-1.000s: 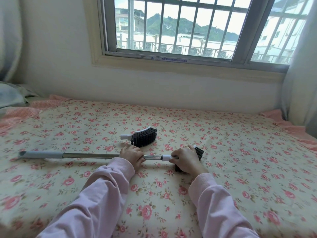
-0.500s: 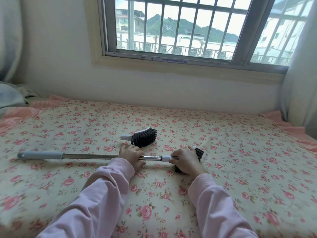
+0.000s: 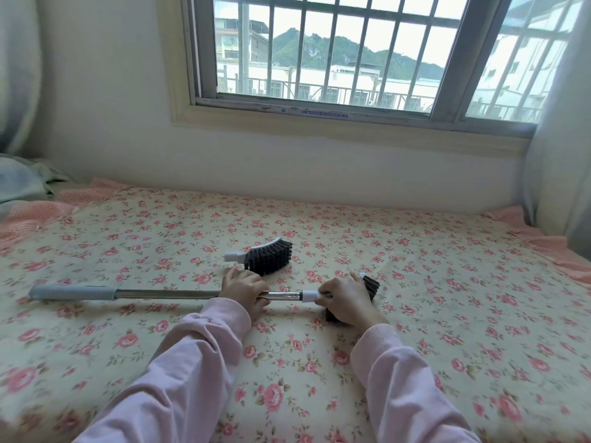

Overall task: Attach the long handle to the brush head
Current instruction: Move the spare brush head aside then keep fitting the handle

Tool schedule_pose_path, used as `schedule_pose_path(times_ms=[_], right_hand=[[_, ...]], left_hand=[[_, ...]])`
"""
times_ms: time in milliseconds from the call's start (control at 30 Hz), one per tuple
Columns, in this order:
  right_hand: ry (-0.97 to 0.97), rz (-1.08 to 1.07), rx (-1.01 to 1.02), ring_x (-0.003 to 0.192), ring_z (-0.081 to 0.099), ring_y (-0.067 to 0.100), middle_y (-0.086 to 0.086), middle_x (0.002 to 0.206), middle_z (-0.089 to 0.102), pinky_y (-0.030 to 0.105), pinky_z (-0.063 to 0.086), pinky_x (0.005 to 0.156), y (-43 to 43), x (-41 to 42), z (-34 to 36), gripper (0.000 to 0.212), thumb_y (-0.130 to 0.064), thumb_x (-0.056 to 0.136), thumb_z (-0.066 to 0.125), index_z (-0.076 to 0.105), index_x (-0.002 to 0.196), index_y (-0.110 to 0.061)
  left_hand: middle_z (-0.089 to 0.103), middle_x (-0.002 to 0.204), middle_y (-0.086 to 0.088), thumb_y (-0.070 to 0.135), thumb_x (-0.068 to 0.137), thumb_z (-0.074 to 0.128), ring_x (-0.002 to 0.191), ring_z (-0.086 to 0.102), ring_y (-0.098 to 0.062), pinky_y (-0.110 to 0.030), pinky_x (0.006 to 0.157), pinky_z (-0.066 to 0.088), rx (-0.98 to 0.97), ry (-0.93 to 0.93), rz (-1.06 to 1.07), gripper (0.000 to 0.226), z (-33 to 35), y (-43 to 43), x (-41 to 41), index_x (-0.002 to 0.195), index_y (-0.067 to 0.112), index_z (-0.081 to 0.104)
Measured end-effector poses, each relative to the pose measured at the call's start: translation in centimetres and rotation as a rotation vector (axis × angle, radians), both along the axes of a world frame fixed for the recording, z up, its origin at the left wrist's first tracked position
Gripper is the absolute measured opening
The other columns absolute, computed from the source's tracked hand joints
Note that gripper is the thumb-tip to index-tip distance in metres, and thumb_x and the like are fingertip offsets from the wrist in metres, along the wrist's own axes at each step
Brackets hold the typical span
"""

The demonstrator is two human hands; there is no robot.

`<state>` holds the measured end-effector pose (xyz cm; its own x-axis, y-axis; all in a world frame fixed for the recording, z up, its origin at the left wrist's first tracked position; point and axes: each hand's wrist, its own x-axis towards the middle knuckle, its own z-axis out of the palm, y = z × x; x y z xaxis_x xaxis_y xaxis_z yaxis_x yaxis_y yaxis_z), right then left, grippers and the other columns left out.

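Note:
A long metal handle (image 3: 166, 294) with a grey grip at its left end lies across the flowered bed. My left hand (image 3: 244, 287) is closed around its shaft near the right end. My right hand (image 3: 343, 298) covers a black-bristled brush head (image 3: 372, 284), most of which is hidden under the fingers. The brush head's white neck (image 3: 309, 296) meets the handle's right tip between my two hands.
A second brush head (image 3: 267, 255) with black bristles and a white back lies just behind my left hand. The flowered bedsheet (image 3: 447, 314) spreads all around. A wall with a barred window stands behind; bedding is piled at the far left.
Almost nothing has moved. Both hands keep their grip and the handle stays flat on the bed, shifted slightly.

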<state>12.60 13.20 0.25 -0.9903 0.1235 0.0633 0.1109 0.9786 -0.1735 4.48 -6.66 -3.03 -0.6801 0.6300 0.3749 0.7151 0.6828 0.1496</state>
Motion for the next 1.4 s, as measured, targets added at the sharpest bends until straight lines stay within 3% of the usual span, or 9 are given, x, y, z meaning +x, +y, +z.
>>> schedule_pose_path(times_ms=[100, 267, 400, 600, 900, 1000, 1133, 1267, 1400], right_hand=[[0.004, -0.007, -0.004, 0.075, 0.046, 0.020, -0.009, 0.058, 0.041, 0.039, 0.014, 0.116, 0.0, 0.1, 0.1, 0.043, -0.032, 0.092, 0.053, 0.035, 0.053, -0.028], [0.010, -0.010, -0.009, 0.075, 0.047, 0.020, -0.010, 0.057, 0.040, 0.040, 0.014, 0.116, 0.1, 0.1, -0.2, 0.043, -0.033, 0.092, 0.053, 0.034, 0.053, -0.029], [0.019, -0.006, -0.015, 0.075, 0.047, 0.020, -0.009, 0.057, 0.040, 0.039, 0.014, 0.116, 0.1, 0.0, -0.2, 0.045, -0.033, 0.092, 0.053, 0.032, 0.052, -0.030], [0.037, -0.017, -0.034, 0.075, 0.046, 0.020, 0.000, 0.073, 0.055, 0.039, 0.018, 0.115, 0.3, -0.1, -0.4, 0.023, -0.034, 0.091, 0.054, 0.050, 0.071, -0.023], [0.040, -0.023, -0.027, 0.077, 0.047, 0.019, -0.001, 0.075, 0.056, 0.038, 0.014, 0.116, 0.2, 0.0, -0.4, 0.020, -0.035, 0.091, 0.054, 0.051, 0.073, -0.025], [0.036, -0.024, -0.027, 0.077, 0.048, 0.019, -0.001, 0.075, 0.056, 0.038, 0.014, 0.115, 0.2, 0.0, -0.2, 0.020, -0.035, 0.091, 0.054, 0.051, 0.074, -0.024], [0.035, -0.025, -0.032, 0.077, 0.048, 0.019, -0.001, 0.076, 0.056, 0.038, 0.014, 0.115, 0.1, 0.1, -0.1, 0.019, -0.034, 0.091, 0.053, 0.051, 0.074, -0.025], [0.036, -0.024, -0.028, 0.076, 0.047, 0.019, -0.001, 0.075, 0.056, 0.038, 0.015, 0.115, 0.1, 0.0, -0.3, 0.019, -0.034, 0.091, 0.054, 0.051, 0.074, -0.026], [0.041, -0.020, -0.028, 0.075, 0.046, 0.020, 0.000, 0.074, 0.055, 0.039, 0.017, 0.115, 0.1, 0.1, -0.2, 0.018, -0.033, 0.091, 0.053, 0.055, 0.076, -0.025]], left_hand=[[0.070, 0.092, -0.013, 0.015, 0.069, 0.079, 0.102, 0.057, -0.027, -0.056, 0.101, 0.026, 0.049, -0.026, 0.042, 0.020, 0.1, 0.2, 0.2, 0.086, 0.006, 0.073], [0.069, 0.098, -0.012, 0.016, 0.078, 0.072, 0.105, 0.054, -0.028, -0.046, 0.102, 0.025, 0.039, -0.030, 0.045, 0.018, 0.5, 0.2, 0.6, 0.091, 0.005, 0.072], [0.067, 0.055, 0.000, 0.011, 0.031, 0.094, 0.064, 0.068, -0.025, -0.065, 0.070, 0.044, -0.011, 0.066, -0.028, 0.032, 0.6, -0.1, 0.5, 0.050, 0.013, 0.069], [0.067, 0.056, 0.002, 0.013, 0.026, 0.095, 0.062, 0.068, -0.023, -0.061, 0.065, 0.048, -0.006, 0.083, -0.020, 0.039, 0.0, -0.1, 0.0, 0.052, 0.016, 0.066], [0.060, 0.117, 0.001, 0.035, 0.091, 0.052, 0.119, 0.040, -0.019, -0.038, 0.106, 0.019, -0.078, 0.002, 0.062, 0.030, -0.7, 0.3, -0.5, 0.114, 0.018, 0.062], [0.066, 0.104, -0.002, 0.024, 0.086, 0.062, 0.112, 0.048, -0.020, -0.051, 0.107, 0.018, -0.073, 0.019, 0.051, 0.019, -0.4, 0.1, -0.5, 0.100, 0.014, 0.069], [0.070, 0.065, -0.002, 0.009, 0.049, 0.089, 0.077, 0.067, -0.029, -0.069, 0.083, 0.033, -0.053, 0.078, -0.003, 0.022, -0.9, -0.2, -0.8, 0.061, 0.012, 0.071], [0.063, 0.110, 0.001, 0.027, 0.085, 0.063, 0.116, 0.045, -0.018, -0.049, 0.108, 0.013, -0.077, 0.019, 0.084, 0.023, -0.4, 0.2, -0.4, 0.105, 0.017, 0.067], [0.056, 0.121, 0.004, 0.040, 0.090, 0.052, 0.121, 0.037, -0.015, -0.038, 0.109, 0.013, -0.098, -0.015, 0.081, 0.034, 0.0, 0.4, 0.0, 0.118, 0.022, 0.059]])
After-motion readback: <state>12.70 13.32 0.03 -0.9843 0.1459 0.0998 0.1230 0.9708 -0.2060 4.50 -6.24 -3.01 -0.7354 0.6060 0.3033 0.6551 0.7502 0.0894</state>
